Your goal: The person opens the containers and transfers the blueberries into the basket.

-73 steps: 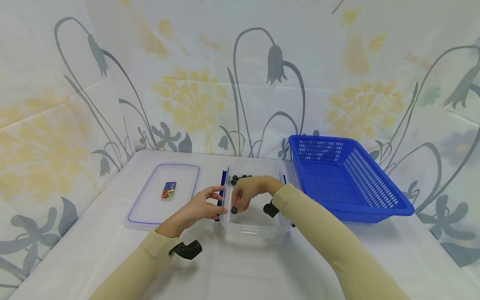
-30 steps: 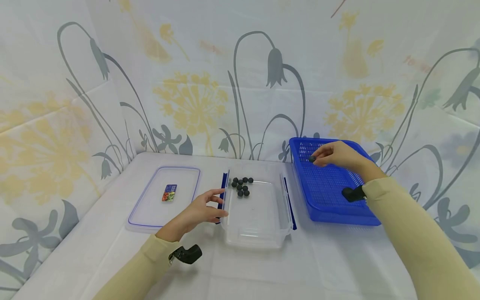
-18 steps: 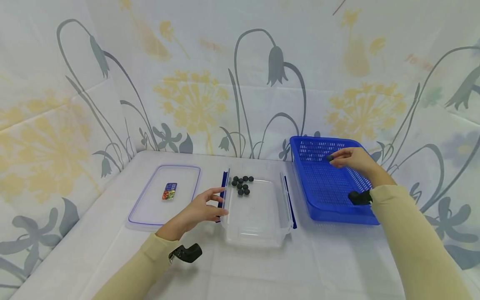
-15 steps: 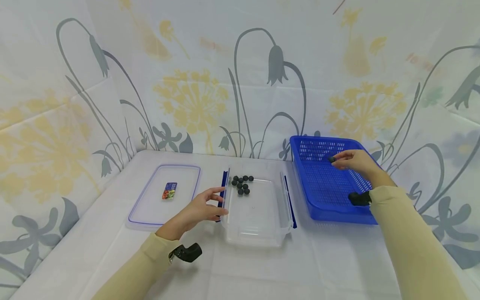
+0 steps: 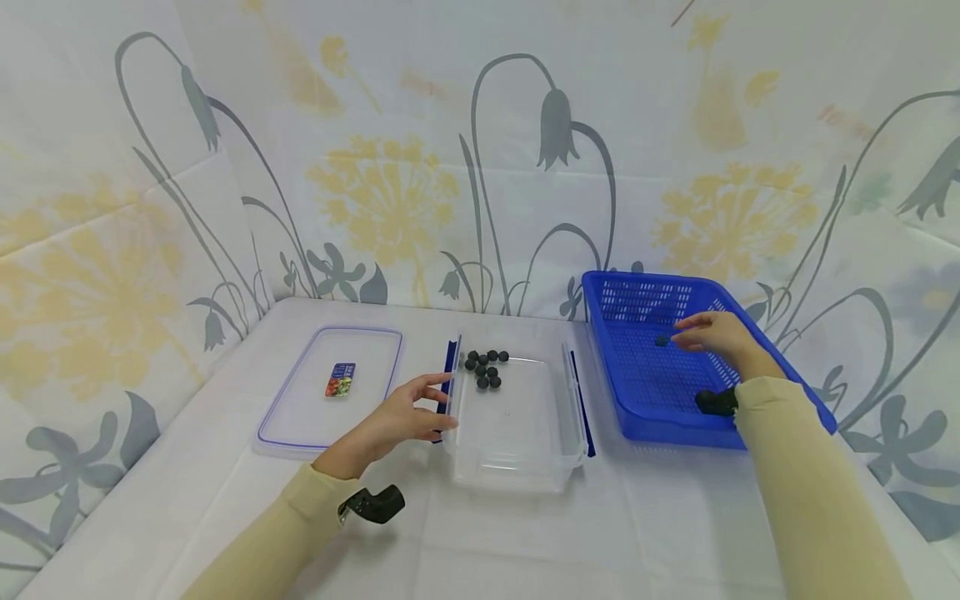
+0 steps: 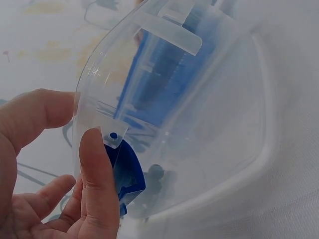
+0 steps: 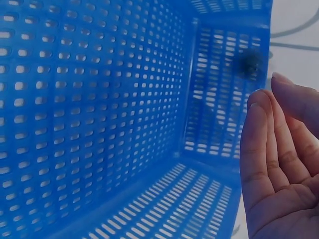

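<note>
A clear plastic box [image 5: 525,417] with blue side clips stands mid-table, several small dark balls [image 5: 482,371] grouped in its far left part. Against its left rim rest the fingertips of my left hand [image 5: 397,417]; the left wrist view shows them beside a blue clip [image 6: 127,172]. My right hand [image 5: 720,337] is over the blue plastic basket [image 5: 637,425], thumb and fingers slightly parted and holding nothing. Just off its fingertips is one dark ball [image 5: 662,341], blurred in the right wrist view; whether it touches the basket I cannot tell.
A clear lid [image 5: 300,425] with a blue edge and a colourful label [image 5: 341,379] lies on the table to the left. White cloth covers the table, and a flower-patterned curtain [image 5: 405,208] hangs behind it. The basket's walls rise around my right hand.
My right hand took a dark ball from the box, carried it right over the basket and let it go. The ball is now lower, apart from the fingers. My left hand stayed at the box.
</note>
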### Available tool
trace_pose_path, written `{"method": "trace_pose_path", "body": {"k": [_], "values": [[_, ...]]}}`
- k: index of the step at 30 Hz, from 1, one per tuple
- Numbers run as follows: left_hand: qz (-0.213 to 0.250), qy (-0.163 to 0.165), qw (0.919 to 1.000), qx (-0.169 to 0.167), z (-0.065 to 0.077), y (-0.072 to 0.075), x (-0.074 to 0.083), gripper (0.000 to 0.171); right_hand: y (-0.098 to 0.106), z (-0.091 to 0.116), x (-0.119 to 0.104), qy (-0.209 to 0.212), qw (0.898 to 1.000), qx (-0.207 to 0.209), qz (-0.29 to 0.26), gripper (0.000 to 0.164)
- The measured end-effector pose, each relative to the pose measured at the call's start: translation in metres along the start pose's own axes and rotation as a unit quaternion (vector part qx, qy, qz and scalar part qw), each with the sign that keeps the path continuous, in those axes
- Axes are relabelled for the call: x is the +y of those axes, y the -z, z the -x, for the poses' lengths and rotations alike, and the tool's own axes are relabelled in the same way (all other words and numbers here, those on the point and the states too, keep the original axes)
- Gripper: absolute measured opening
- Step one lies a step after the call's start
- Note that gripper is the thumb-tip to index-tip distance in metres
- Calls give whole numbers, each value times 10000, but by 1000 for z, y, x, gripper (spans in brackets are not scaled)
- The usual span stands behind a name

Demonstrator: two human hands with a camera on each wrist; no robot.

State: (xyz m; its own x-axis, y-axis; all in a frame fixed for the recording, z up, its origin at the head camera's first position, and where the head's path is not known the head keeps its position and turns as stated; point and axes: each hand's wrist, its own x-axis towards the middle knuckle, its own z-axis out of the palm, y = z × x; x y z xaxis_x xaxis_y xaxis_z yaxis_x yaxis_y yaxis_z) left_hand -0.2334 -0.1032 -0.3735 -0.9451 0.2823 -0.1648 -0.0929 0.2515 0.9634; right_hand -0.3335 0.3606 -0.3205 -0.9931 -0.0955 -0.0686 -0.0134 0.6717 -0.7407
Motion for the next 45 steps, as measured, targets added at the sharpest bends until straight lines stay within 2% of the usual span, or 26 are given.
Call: {"method": "trace_pose_path", "body": {"k": [6, 13, 21, 31, 45], "values": [[-4, 7, 10000, -33, 1, -1, 1, 68, 6, 3, -8, 65, 9999, 73, -139, 51], [22, -16, 10000, -38, 1, 0, 1, 69, 12, 1, -33, 404, 9990, 135, -148, 49], [-2, 18, 10000, -10, 1, -1, 1, 68, 5, 1, -65, 669, 9977, -4, -128, 45], [70, 12, 10000, -1, 2, -1, 0, 68, -23, -10, -113, 1041, 9921, -128, -691, 40], [131, -31, 9999, -35, 1, 0, -1, 69, -77, -24, -152, 1080, 9885, -601, -876, 33]]}}
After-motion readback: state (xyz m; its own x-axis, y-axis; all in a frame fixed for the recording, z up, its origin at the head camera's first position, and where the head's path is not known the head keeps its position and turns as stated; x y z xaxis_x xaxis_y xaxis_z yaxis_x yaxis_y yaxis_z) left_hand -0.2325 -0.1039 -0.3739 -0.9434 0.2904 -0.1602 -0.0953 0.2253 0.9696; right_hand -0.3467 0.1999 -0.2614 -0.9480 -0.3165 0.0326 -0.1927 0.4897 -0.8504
